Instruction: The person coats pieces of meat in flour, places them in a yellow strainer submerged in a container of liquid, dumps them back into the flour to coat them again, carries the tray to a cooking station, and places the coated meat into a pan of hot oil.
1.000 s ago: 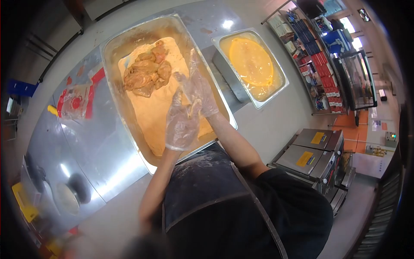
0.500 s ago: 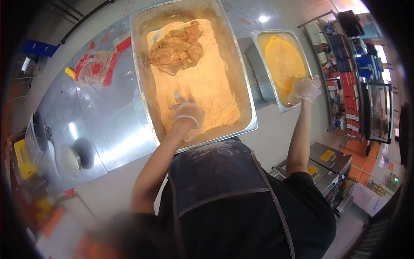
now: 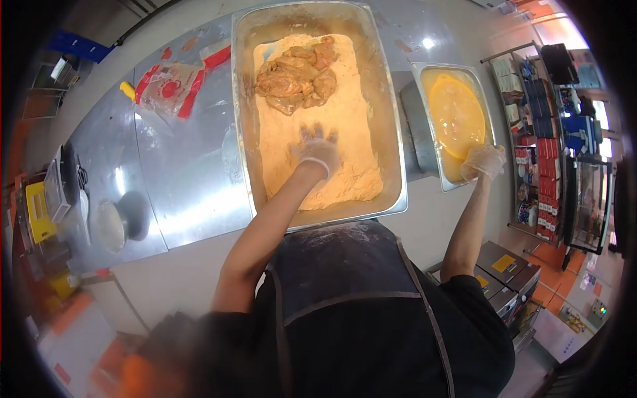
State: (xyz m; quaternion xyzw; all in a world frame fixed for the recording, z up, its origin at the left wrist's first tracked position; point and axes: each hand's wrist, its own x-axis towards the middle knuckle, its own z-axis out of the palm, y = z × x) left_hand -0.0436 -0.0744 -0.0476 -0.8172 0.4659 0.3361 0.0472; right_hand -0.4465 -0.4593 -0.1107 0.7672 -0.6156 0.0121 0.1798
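Note:
My left hand (image 3: 318,151), in a clear glove, lies over the pale orange breading flour (image 3: 358,152) with its fingers spread. The flour fills a deep metal tray (image 3: 396,149). Raw marinated chicken pieces (image 3: 292,79) sit in a heap on the flour, just beyond my left fingertips. On the right, my gloved right hand (image 3: 483,162) is closed at the near edge of a round yellow strainer (image 3: 456,113). The strainer rests in yellowish liquid inside a smaller metal pan (image 3: 424,126). My fingers partly hide the strainer's near end.
Left of the tray, a red-and-clear plastic bag (image 3: 172,86) lies on the steel table (image 3: 189,172). A round whitish item (image 3: 109,227) stands by the table's near left edge. Shelves (image 3: 541,132) with packed goods stand at the right, and metal equipment (image 3: 504,268) sits lower right.
My left hand has moved forward across the flour towards the chicken, and its fingers now show spread out. My right hand stays at the strainer. The whole view has shifted slightly.

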